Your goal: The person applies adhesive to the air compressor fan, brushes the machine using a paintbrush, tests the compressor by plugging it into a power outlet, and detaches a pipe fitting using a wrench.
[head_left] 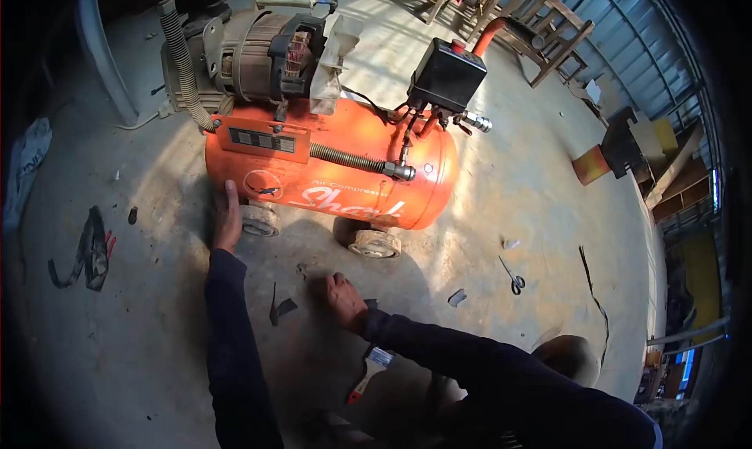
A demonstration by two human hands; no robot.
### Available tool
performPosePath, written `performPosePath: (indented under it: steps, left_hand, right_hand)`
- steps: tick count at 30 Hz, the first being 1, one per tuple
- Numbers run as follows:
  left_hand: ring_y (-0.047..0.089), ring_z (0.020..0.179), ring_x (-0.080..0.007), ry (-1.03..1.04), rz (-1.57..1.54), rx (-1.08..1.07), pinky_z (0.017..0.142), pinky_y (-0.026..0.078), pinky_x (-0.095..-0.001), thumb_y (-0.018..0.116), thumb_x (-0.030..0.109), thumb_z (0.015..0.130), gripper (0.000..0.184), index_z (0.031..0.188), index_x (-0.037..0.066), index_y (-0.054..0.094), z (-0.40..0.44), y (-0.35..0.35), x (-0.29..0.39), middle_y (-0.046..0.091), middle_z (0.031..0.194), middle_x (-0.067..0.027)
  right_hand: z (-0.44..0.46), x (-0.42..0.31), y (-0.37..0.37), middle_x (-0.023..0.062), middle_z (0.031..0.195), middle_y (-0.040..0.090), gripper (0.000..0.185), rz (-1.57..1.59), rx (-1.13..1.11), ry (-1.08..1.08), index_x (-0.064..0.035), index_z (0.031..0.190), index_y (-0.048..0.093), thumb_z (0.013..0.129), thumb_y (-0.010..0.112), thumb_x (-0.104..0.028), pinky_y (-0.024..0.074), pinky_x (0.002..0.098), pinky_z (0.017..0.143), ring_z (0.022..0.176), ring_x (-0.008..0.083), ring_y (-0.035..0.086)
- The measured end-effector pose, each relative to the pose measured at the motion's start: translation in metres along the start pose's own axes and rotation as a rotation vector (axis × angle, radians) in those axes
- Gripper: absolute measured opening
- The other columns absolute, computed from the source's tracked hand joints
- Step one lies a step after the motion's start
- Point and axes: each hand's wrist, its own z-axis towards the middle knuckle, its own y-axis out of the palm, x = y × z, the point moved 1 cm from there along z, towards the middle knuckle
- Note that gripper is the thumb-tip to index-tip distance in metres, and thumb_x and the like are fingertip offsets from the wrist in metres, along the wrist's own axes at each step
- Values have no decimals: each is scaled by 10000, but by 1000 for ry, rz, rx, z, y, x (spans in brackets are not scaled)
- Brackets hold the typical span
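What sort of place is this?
Probably a workshop or shed: an orange air compressor stands on the dusty floor, a paintbrush lies nearby, and a corrugated wall shows beyond.

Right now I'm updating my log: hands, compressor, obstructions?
Left hand beside compressor, contact unclear. Right hand clear of it, fingers curled. Compressor on wheels. Paintbrush near right forearm, possibly in the way.

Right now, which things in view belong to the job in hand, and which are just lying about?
Probably in the job:
- compressor, with the left hand at one end
- brush, perhaps: on the floor near the right hand

Apparently lying about:
- scissors
- black strip
- grey scrap
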Motion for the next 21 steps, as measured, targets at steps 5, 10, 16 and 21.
performPosePath:
  steps: [5, 10, 16, 21]
  left_hand:
    - [281, 1448, -384, 127, 30, 286, 1163, 250, -414, 380, 642, 982, 853, 1494, -36, 299, -23, 4, 8, 328, 1537, -260]
    - [529, 1213, -348, 601, 240, 455, 1037, 401, -432, 583, 401, 972, 571, 1343, -27, 508, -102, -14, 68, 560, 1292, -224]
    - [619, 946, -292, 738, 337, -206, 877, 489, -400, 683, 173, 876, 375, 1182, -31, 608, -143, 3, 189, 625, 1070, -170]
    - [641, 725, -208, 904, 586, -383, 743, 527, -345, 686, 133, 872, 378, 1194, -54, 619, -121, 54, 224, 668, 1046, -149]
  right_hand:
    - [-25, -8, -75, 211, 840, 653, 331, -136, -272, -507, 22, 1106, 597, 790, 604, -77, 534, 416, 755, 838, 380, 646]
    - [-55, -53, -279, 79, 785, 624, 131, 386, -394, -51, 1, 981, 600, 851, 598, -10, 510, 338, 694, 780, 179, 652]
    - [-33, -8, -371, -21, 757, 494, 74, 302, 204, -242, -13, 986, 536, 1005, 551, -83, 396, 263, 585, 663, 52, 420]
    - [-3, 4, -367, 32, 752, 534, 66, 288, 271, -219, -7, 975, 534, 981, 569, -63, 418, 296, 617, 658, 127, 478]
